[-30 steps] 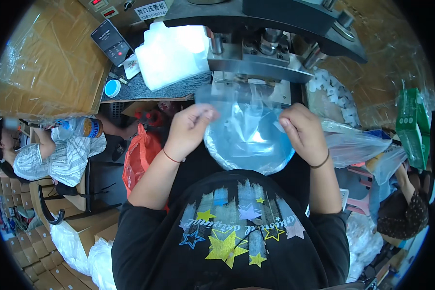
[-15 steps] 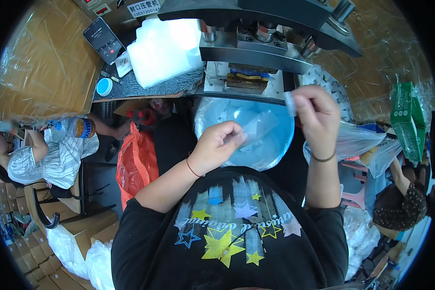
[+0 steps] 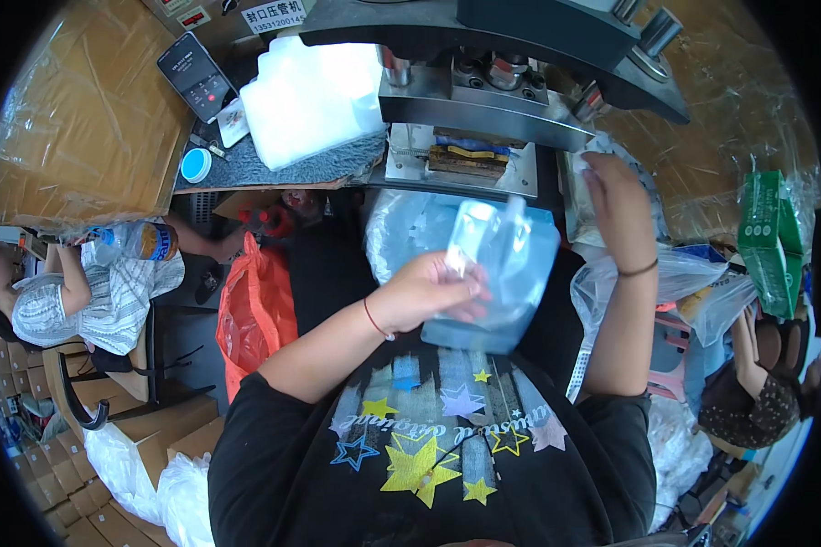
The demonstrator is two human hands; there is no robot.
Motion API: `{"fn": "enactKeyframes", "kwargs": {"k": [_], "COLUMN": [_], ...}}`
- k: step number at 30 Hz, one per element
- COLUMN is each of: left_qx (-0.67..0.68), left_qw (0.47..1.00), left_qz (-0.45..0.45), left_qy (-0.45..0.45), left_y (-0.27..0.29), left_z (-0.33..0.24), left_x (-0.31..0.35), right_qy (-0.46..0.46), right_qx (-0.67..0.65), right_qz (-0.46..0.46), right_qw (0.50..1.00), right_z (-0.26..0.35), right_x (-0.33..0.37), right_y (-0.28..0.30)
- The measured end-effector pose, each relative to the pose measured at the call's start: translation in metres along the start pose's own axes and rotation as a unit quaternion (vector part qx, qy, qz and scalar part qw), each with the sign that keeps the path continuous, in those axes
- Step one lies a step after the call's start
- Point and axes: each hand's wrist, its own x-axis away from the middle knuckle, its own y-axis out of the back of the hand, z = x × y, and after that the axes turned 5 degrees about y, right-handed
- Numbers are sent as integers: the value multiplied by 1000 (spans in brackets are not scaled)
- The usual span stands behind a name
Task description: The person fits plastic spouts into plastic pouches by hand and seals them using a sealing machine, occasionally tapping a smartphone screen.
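Right hand (image 3: 622,205) has swung far right to the white scraps (image 3: 604,142), grip unclear, so only left fingers (image 3: 456,292) pinch the clear bag (image 3: 509,273).

A phone (image 3: 194,77) with a lit screen and a round tub with a blue lid (image 3: 195,165) sit at the left of the surface (image 3: 337,159), near a large film-wrapped carton (image 3: 87,118). Below is a red-orange bag (image 3: 249,314). Farther left, a person (image 3: 91,296) wears a patterned top; at right are a green box (image 3: 768,242) and a pink stool (image 3: 670,339).
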Motion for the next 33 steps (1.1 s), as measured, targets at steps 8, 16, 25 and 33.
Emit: {"fn": "enactKeyframes", "kwargs": {"k": [8,16,25,33], "left_qx": [67,-626,-456,-304], "left_qw": [992,443,736,904], "left_qz": [-73,-554,-421,-196], "left_qy": [-82,-324,-270,-226], "left_y": [41,117,87,23], "left_z": [-40,-85,-31,-31], "left_x": [-34,-11,34,24], "right_qy": [-14,-30,42,35], "right_qx": [20,24,-5,-369], "right_qz": [70,1,-105,-61], "right_qw": [997,999,994,927], "right_z": [-47,-55,-2,90], "right_x": [8,14,37,10], "right_y": [-33,-37,-13,-8]}}
